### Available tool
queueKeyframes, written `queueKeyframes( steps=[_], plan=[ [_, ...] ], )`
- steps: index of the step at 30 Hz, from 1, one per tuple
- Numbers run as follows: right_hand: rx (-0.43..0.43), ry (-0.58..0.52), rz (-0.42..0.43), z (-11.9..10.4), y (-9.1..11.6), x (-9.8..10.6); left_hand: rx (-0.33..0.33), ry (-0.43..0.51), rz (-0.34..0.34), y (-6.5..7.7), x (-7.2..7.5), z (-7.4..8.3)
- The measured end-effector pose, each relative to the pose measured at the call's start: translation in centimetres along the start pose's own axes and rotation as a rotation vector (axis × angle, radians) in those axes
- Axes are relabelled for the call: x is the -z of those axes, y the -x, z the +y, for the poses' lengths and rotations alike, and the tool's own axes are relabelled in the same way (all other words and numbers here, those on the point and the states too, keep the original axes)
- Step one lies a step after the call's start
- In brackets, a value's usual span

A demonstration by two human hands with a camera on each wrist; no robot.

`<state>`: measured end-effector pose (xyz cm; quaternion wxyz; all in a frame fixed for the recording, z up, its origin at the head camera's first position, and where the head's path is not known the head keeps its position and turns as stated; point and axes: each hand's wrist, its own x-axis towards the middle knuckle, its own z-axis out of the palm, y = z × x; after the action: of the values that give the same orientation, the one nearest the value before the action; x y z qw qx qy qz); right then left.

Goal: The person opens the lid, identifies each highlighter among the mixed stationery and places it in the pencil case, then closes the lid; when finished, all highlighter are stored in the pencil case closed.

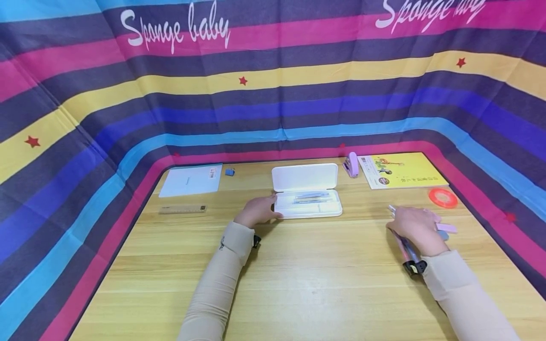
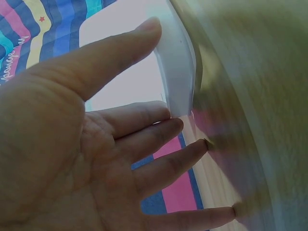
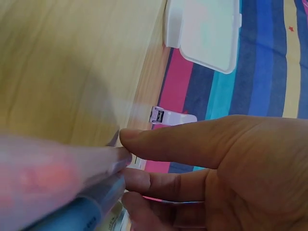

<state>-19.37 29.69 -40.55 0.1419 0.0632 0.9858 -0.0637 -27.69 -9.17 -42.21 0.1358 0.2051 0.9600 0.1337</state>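
A white pencil case (image 1: 308, 214) stands with its lid (image 1: 304, 177) raised, and several slim pens or sticks (image 1: 313, 197) lie inside. At its left end is my left hand (image 1: 258, 210). Its thumb (image 2: 122, 53) reaches along the case's wall, while the other fingers are spread, straight, with two at the case's corner. Farther right, my right hand (image 1: 415, 227) pinches a bundle of pens between thumb and fingers, low over the table. A pinkish pen (image 3: 43, 173) and a blue pen (image 3: 77, 214) show in the right wrist view, blurred and partly hidden.
Pale purple pieces (image 1: 446, 228) lie beside the right hand, below a red-orange ring (image 1: 442, 197). A yellow book (image 1: 405, 170) and a purple stapler (image 1: 351, 164) stand at the back. At left are a ruler (image 1: 182, 209), a white-blue booklet (image 1: 190, 181) and a small blue item (image 1: 230, 172).
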Motion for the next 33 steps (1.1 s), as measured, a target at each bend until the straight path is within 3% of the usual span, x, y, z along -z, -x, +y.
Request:
queueKeyframes(
  steps=[7,16,18,23,33],
  plan=[
    [-0.016,0.007,0.000,-0.4,-0.2,0.0,-0.012,0.010,0.002,0.1,-0.2,-0.2],
    [0.065,-0.013,0.071,-1.5,-0.4,1.1,-0.005,0.004,0.011,0.3,0.0,0.0],
    [0.075,-0.007,0.116,-1.9,-0.5,1.2,-0.009,0.006,0.013,0.4,0.0,0.0],
    [0.204,0.014,0.290,-3.1,-0.9,0.9,-0.015,0.004,0.009,0.4,0.0,-0.1],
    [0.368,0.052,0.514,-7.0,-2.5,0.7,-0.003,0.001,0.008,0.3,-0.1,-0.1]
  ],
)
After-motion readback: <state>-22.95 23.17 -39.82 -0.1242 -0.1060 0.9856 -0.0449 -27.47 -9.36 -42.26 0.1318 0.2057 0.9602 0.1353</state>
